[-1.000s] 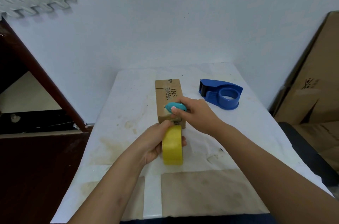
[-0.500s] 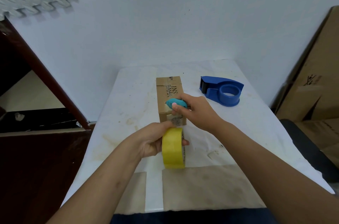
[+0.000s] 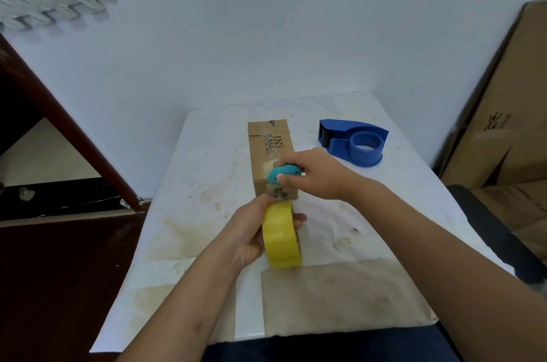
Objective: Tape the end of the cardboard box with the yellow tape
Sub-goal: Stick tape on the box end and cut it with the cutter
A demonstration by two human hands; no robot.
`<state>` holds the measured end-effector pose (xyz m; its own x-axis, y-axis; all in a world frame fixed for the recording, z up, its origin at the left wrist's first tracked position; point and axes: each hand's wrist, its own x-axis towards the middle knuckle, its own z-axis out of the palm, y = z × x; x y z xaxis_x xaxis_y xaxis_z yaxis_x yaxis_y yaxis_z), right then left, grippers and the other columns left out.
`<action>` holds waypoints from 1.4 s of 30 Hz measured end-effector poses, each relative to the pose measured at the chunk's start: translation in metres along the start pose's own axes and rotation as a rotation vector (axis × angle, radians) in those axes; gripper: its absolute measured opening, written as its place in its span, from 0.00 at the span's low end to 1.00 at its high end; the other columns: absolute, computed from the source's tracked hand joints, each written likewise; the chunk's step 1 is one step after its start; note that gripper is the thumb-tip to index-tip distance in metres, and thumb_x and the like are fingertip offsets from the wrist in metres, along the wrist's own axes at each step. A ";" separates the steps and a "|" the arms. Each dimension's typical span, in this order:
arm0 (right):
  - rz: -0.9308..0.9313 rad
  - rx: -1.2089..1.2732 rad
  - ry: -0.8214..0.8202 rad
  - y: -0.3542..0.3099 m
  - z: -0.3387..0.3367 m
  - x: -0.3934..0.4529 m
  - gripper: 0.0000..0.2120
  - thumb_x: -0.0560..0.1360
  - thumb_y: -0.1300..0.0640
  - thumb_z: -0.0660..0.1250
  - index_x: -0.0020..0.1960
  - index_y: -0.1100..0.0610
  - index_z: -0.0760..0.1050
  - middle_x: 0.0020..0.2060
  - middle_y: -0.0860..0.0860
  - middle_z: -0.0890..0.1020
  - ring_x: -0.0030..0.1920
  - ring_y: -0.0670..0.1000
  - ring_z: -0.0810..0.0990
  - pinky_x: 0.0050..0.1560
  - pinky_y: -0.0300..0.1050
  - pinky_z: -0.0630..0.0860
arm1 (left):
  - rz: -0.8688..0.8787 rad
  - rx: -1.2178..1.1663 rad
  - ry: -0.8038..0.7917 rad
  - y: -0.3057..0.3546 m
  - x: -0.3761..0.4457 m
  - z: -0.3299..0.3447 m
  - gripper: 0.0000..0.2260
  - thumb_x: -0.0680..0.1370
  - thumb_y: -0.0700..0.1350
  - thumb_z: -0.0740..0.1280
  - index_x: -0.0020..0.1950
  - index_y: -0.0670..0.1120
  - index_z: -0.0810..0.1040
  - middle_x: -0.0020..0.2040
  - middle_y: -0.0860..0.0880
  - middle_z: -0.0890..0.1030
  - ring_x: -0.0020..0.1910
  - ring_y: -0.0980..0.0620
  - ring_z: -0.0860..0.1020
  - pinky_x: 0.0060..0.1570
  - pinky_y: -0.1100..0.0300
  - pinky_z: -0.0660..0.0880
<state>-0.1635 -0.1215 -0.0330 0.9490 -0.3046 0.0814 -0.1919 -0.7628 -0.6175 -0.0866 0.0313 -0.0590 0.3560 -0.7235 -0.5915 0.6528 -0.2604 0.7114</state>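
Cardboard box (image 3: 270,151) lies lengthwise at mid-table on the white, stained table cover (image 3: 207,160), long axis running away from the person; printed letters "INS" visible on its top face, old clear tape across the far end. Near end of box faces the person. Left hand (image 3: 251,231) closed around the yellow tape roll (image 3: 281,238), roll held on edge just in front of the near end of the box, thumb on the left side of the roll, fingertips (image 3: 299,218) showing past its right side. A short run of tape goes from the top of the roll up to the near end of the box; whether it is stuck down there cannot be told. Right hand (image 3: 313,173) curled shut on a small teal cutter (image 3: 282,174), thumb and forefinger pinching it, cutter sitting over the near top edge of the box, just above the roll; blade contact with the tape not resolvable. Blue tape dispenser (image 3: 353,141) rests on the table to the right of the box, well apart from both hands, no roll in it. Brown paper sheet (image 3: 340,296) lies flat on the near part of the table
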 end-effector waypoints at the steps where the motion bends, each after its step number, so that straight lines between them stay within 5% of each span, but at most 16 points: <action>1: 0.000 -0.025 -0.024 -0.002 -0.003 0.000 0.11 0.77 0.51 0.65 0.55 0.56 0.78 0.47 0.53 0.83 0.44 0.52 0.80 0.42 0.44 0.76 | 0.007 0.006 -0.002 0.000 0.000 0.000 0.17 0.81 0.45 0.61 0.66 0.38 0.74 0.48 0.32 0.85 0.30 0.46 0.84 0.35 0.56 0.83; 15: -0.006 -0.347 -0.182 -0.027 -0.010 0.007 0.09 0.77 0.56 0.63 0.55 0.56 0.77 0.44 0.49 0.74 0.44 0.50 0.72 0.33 0.34 0.61 | 0.018 0.036 0.000 0.003 -0.002 0.002 0.15 0.79 0.43 0.66 0.63 0.39 0.76 0.48 0.33 0.85 0.33 0.45 0.84 0.39 0.54 0.82; 23: -0.005 -0.437 -0.185 -0.027 0.005 0.016 0.11 0.77 0.54 0.63 0.57 0.56 0.77 0.52 0.53 0.79 0.49 0.52 0.76 0.47 0.44 0.73 | 0.021 0.025 0.021 0.004 -0.003 0.003 0.15 0.78 0.43 0.66 0.63 0.40 0.75 0.46 0.34 0.85 0.36 0.44 0.85 0.39 0.54 0.83; 39: 0.027 -0.548 -0.259 -0.031 -0.009 0.022 0.07 0.73 0.56 0.65 0.47 0.59 0.78 0.44 0.56 0.80 0.40 0.52 0.74 0.32 0.39 0.67 | 0.024 -0.017 0.034 0.004 -0.003 -0.002 0.11 0.80 0.42 0.62 0.56 0.38 0.80 0.45 0.33 0.85 0.40 0.41 0.83 0.47 0.50 0.81; 42: 0.030 -0.515 -0.258 -0.031 -0.014 0.021 0.09 0.73 0.55 0.64 0.47 0.60 0.78 0.43 0.56 0.79 0.39 0.52 0.73 0.32 0.40 0.66 | 0.026 -0.041 0.036 0.005 -0.006 -0.007 0.11 0.79 0.43 0.63 0.55 0.37 0.80 0.45 0.33 0.85 0.42 0.41 0.83 0.42 0.53 0.82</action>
<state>-0.1412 -0.1115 -0.0015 0.9593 -0.2304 -0.1634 -0.2552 -0.9550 -0.1512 -0.0806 0.0391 -0.0549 0.3967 -0.7061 -0.5865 0.6693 -0.2147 0.7113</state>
